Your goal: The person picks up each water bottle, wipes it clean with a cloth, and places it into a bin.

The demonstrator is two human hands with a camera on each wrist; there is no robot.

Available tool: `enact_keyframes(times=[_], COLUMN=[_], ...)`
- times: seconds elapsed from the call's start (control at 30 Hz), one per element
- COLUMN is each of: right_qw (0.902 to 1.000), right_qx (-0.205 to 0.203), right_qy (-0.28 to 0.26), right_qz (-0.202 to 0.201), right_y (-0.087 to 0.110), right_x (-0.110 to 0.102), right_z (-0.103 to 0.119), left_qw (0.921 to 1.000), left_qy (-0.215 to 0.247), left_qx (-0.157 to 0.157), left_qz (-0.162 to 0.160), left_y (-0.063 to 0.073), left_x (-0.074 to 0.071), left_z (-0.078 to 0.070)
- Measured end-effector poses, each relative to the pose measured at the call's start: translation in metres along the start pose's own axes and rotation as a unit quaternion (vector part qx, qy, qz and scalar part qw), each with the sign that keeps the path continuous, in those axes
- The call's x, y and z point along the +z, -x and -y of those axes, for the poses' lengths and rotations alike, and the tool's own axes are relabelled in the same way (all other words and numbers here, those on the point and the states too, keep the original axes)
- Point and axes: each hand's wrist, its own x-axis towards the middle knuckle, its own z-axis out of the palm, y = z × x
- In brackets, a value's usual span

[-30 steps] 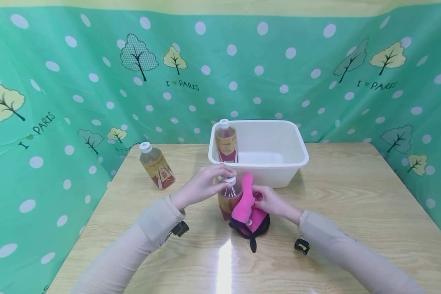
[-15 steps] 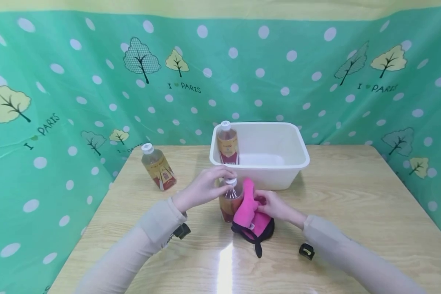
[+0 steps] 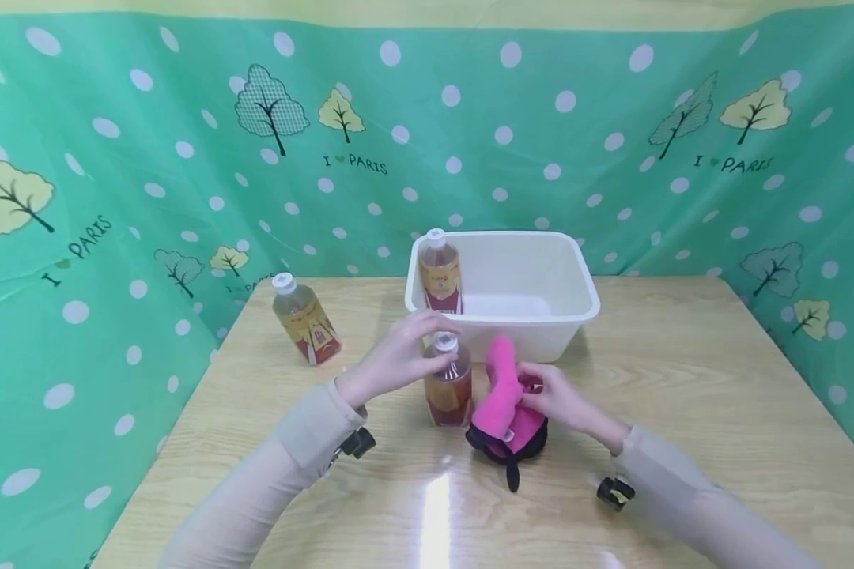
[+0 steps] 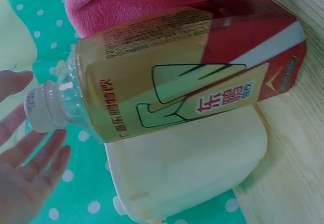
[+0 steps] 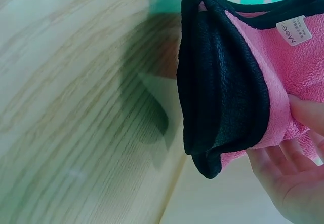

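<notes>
The bottle (image 3: pixel 449 397) was found standing upright on the wooden table (image 3: pixel 683 411), in front of the white tub (image 3: pixel 527 341), with its white cap (image 3: pixel 444 343) in place. The left hand (image 3: pixel 396 359) was positioned around the cap, its thumb and fingers spread apart; in the left wrist view the thumb was seen clear of the cap, but whether it was touched by any fingertip could not be told. The pink cloth (image 3: pixel 501 403), edged in black and fitted with a black loop, was located just to the right of the bottle. It was pinched between the thumb and fingers of the right hand (image 3: pixel 557 401); a white label (image 5: pixel 294 30) was noted on it. A second bottle (image 3: pixel 440 280) was observed inside the tub, at its left end. A third bottle (image 3: pixel 307 324) was recorded on the table, well left of the tub. A green dotted curtain (image 3: pixel 501 103) was hung behind.
</notes>
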Motion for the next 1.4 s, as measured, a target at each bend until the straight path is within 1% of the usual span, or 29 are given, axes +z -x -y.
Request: enact_keyframes(times=[0.2, 0.3, 0.4, 0.57, 0.77, 1.0, 1.27, 1.4], right_qw=[0.9996, 0.9994, 0.9994, 0.9994, 0.9991, 0.9993, 0.999, 0.999], right_qx=[0.017, 0.026, 0.03, 0.028, 0.035, 0.024, 0.039, 0.039], right_qy=[0.008, 0.009, 0.004, -0.002, -0.006, -0.008, 0.001, 0.003], right_qz=[-0.019, -0.021, -0.017, -0.021, -0.024, -0.027, -0.023, -0.02], right_y=[0.007, 0.01, 0.012, 0.015, 0.016, 0.018, 0.016, 0.014], right_x=[-0.008, -0.01, -0.011, -0.013, -0.014, -0.015, -0.017, -0.017], right_z=[0.003, 0.004, 0.004, 0.003, 0.004, 0.002, 0.001, 0.001], left_qw=[0.998, 0.9962, 0.9944, 0.9925, 0.994, 0.9974, 0.9993, 0.9996], left_qy=[-0.026, -0.032, -0.033, -0.039, -0.028, -0.011, 0.004, 0.008], left_qx=[-0.051, -0.07, -0.083, -0.091, -0.081, -0.048, -0.035, -0.025], left_qz=[-0.026, -0.041, -0.056, -0.073, -0.069, -0.052, -0.008, 0.01], left_y=[0.003, 0.004, 0.004, 0.004, 0.004, 0.005, 0.006, 0.007], left_x=[0.002, 0.005, 0.008, 0.011, 0.009, 0.006, 0.001, -0.001], left_z=[-0.01, -0.014, -0.015, -0.015, -0.015, -0.012, -0.01, -0.009])
